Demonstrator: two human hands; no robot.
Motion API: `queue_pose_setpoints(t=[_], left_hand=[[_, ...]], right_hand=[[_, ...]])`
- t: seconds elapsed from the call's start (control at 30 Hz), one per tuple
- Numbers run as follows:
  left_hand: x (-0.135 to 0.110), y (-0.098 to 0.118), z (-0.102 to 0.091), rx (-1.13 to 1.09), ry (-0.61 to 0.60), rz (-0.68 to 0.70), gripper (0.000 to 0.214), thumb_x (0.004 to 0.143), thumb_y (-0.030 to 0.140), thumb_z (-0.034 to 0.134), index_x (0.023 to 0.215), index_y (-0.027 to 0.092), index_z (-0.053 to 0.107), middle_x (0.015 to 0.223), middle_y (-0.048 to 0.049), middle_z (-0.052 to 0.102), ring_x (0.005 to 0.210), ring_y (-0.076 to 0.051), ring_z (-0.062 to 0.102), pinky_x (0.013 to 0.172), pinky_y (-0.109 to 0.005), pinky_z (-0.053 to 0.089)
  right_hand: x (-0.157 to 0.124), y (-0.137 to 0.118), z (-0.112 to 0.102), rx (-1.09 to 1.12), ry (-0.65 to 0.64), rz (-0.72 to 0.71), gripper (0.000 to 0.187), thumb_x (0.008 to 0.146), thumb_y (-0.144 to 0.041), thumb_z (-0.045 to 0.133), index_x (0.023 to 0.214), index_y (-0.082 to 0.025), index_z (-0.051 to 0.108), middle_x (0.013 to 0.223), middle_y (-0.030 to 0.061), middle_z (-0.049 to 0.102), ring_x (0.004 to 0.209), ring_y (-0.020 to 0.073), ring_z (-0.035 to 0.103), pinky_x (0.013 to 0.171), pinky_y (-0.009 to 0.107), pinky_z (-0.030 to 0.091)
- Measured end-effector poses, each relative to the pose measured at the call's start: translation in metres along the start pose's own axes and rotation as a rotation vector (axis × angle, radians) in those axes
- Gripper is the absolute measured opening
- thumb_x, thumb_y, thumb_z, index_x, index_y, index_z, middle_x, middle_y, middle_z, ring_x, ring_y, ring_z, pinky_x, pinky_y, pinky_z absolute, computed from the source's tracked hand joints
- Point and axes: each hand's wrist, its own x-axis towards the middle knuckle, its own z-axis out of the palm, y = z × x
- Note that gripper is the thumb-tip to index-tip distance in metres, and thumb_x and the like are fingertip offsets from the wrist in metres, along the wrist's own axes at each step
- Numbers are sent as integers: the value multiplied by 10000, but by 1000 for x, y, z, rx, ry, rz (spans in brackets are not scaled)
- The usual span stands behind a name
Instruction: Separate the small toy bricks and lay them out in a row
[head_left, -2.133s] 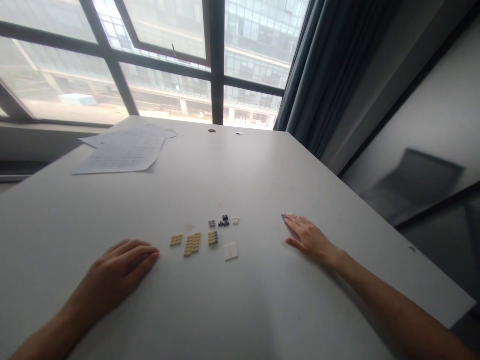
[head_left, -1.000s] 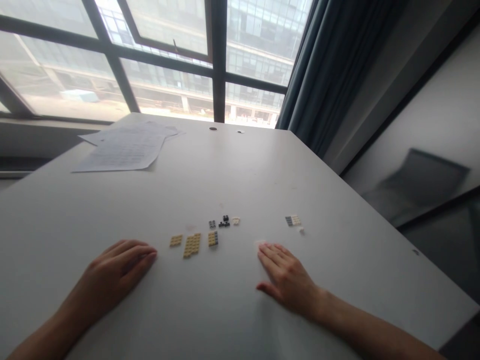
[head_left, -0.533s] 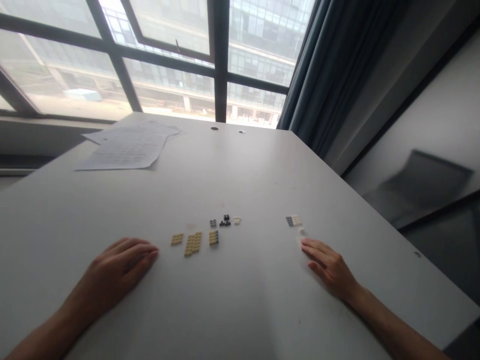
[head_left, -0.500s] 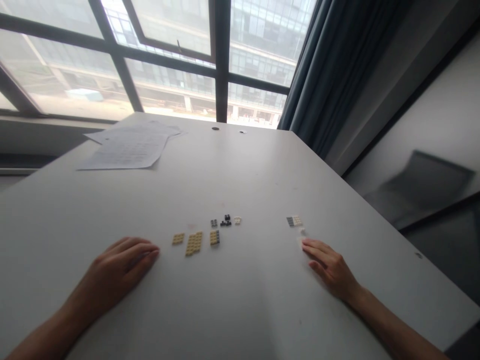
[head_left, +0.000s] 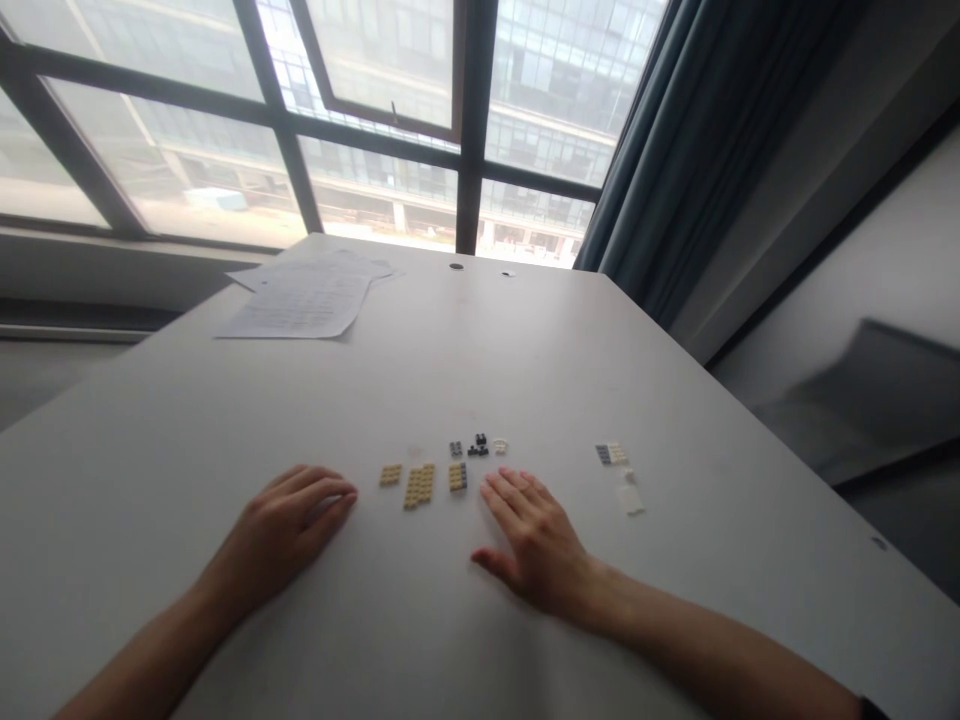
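My right hand is palm down with its fingers stretched out and its thumb apart, holding nothing. Its fingertips lie close to a tan and dark grey plate brick and a small white piece. To the left, my left hand rests on the table, fingers curled and thumb tip against them; no object shows in it. Between the hands lie a small tan plate and a larger studded tan plate. Behind them are a grey piece and several small black pieces.
On the right of the white table lie a grey and cream plate, a little white piece and a flat whitish piece. Printed papers lie at the back left. Beyond the table are windows and a dark curtain.
My right hand has moved left from the whitish piece on the right to the bricks in the middle, uncovering that piece. The whole view has shifted slightly; my left hand stays beside the tan plates.
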Motion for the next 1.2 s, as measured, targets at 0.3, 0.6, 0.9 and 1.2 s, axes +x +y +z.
queue_pose_setpoints(t=[0.3, 0.6, 0.9, 1.2], left_hand=[[0, 1, -1, -17, -8, -10, 246, 885, 368, 494, 844, 209, 677, 889, -46, 681, 851, -187, 618, 790, -291, 489], [-1, -4, 1, 2, -21, 24, 212, 870, 370, 516, 866, 230, 675, 908, -30, 684, 875, -197, 609, 801, -304, 491], [-1, -4, 1, 4, 2, 24, 226, 864, 360, 498, 857, 228, 681, 895, -48, 695, 861, -208, 627, 788, -312, 496], [-1, 15, 8, 179, -72, 242, 524, 865, 454, 538, 1342, 245, 482, 1354, -78, 540, 1250, -267, 490, 1044, -411, 391]], right_hand=[[23, -8, 7, -34, -85, 15, 682, 889, -588, 437, 1379, -114, 431, 1417, 132, 465, 1371, 299, 300, 1151, 482, 205], [-45, 101, -36, -227, -43, 169, 493, 922, -483, 461, 1303, -180, 537, 1336, 106, 558, 1320, 290, 404, 1089, 519, 296], [-56, 118, -34, -233, 8, 127, 449, 941, -441, 437, 1309, -200, 531, 1320, 99, 573, 1313, 269, 420, 1084, 504, 305], [-57, 105, -38, -214, 141, 75, 462, 938, -429, 445, 1319, -175, 500, 1315, 111, 569, 1312, 262, 420, 1094, 480, 310]])
